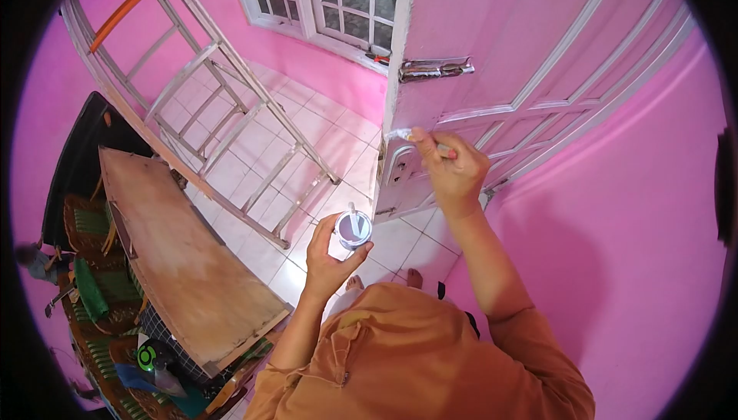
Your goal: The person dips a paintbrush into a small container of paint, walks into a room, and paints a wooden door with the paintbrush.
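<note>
My left hand (pixel 324 263) is wrapped around a small open paint can (pixel 355 241), holding it upright in front of my body. A pale stick (pixel 353 211) stands in the can and leans on its rim. In my right hand (pixel 458 172) is a paintbrush (pixel 401 135), its reddish handle end showing between my fingers. The whitish bristles are at the near edge of the pink panelled door (pixel 492 31), below the metal handle plate (pixel 437 68). Whether the bristles touch the wood is hard to tell. Below the brush is a lock opening (pixel 399 165).
An aluminium ladder (pixel 261 105) stands at the left on the white tiled floor (pixel 304 124). Beside it, a large brown board (pixel 184 255) leans over carved chairs (pixel 96 285) with green cushions. A barred window (pixel 350 5) is behind the door edge; a pink wall (pixel 615 266) is at my right.
</note>
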The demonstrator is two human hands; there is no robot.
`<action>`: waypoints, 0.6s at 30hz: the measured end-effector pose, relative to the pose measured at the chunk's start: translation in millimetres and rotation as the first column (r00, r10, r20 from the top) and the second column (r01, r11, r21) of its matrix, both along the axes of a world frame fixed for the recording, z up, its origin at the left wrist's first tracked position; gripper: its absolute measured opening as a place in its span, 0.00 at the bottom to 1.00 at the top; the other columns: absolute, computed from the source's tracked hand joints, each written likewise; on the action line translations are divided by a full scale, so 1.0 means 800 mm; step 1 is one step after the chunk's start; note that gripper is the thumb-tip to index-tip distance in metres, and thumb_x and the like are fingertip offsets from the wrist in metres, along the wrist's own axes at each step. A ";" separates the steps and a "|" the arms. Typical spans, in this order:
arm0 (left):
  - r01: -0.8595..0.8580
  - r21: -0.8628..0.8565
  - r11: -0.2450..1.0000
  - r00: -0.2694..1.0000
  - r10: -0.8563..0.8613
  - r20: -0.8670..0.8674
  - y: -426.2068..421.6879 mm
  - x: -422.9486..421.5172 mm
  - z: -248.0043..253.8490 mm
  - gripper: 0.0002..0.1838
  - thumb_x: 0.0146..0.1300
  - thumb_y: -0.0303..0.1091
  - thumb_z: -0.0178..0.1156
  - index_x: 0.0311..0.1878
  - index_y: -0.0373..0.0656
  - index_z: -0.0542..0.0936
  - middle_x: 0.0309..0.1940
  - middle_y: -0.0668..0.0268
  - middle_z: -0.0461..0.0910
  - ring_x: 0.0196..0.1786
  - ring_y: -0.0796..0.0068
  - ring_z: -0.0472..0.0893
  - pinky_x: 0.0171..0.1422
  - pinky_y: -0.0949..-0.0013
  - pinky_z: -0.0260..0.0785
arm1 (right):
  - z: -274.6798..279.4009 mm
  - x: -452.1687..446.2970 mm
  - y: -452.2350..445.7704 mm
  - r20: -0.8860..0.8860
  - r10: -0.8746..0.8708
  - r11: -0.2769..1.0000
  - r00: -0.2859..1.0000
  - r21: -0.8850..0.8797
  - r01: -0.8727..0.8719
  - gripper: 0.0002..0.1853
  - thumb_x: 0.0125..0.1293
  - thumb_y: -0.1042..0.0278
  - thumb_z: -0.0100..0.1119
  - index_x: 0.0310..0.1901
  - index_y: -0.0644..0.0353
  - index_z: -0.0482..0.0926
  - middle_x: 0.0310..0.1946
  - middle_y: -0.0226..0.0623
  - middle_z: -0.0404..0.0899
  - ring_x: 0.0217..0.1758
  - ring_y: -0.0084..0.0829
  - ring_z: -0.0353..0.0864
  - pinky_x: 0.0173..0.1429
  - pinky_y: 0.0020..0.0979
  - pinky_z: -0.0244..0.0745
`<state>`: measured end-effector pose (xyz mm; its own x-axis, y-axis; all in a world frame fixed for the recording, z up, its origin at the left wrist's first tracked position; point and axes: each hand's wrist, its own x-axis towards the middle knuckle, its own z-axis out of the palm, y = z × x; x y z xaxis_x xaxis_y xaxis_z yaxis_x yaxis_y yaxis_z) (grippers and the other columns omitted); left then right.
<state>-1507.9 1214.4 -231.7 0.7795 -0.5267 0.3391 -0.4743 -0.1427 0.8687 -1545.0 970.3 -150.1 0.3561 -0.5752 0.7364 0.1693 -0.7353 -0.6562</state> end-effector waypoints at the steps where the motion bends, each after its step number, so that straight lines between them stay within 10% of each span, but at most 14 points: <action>1: -0.009 0.011 1.000 1.000 0.009 0.004 0.000 -0.001 0.001 0.33 0.53 0.35 0.83 0.62 0.36 0.82 0.55 0.57 0.83 0.58 0.62 0.84 0.67 0.61 0.75 | 0.012 0.000 -0.002 0.000 -0.001 1.000 1.000 0.000 0.001 0.12 0.61 0.67 0.85 0.33 0.62 0.87 0.23 0.31 0.83 0.20 0.21 0.74 0.27 0.24 0.69; 9: 0.005 -0.014 1.000 0.997 -0.006 -0.073 0.003 -0.004 0.004 0.31 0.54 0.35 0.82 0.61 0.38 0.82 0.54 0.61 0.82 0.60 0.62 0.82 0.69 0.60 0.72 | 0.079 -0.017 0.011 0.239 0.012 0.990 0.971 0.131 -0.045 0.10 0.63 0.67 0.84 0.35 0.61 0.89 0.23 0.31 0.85 0.22 0.18 0.78 0.29 0.23 0.70; 18: 0.007 0.010 1.000 1.000 -0.007 -0.006 0.006 -0.001 0.000 0.34 0.53 0.35 0.83 0.62 0.37 0.82 0.56 0.57 0.83 0.58 0.62 0.84 0.66 0.61 0.75 | 0.053 -0.009 0.001 0.094 -0.039 0.999 0.995 0.010 0.038 0.10 0.63 0.69 0.83 0.38 0.62 0.90 0.24 0.34 0.85 0.22 0.18 0.78 0.29 0.22 0.70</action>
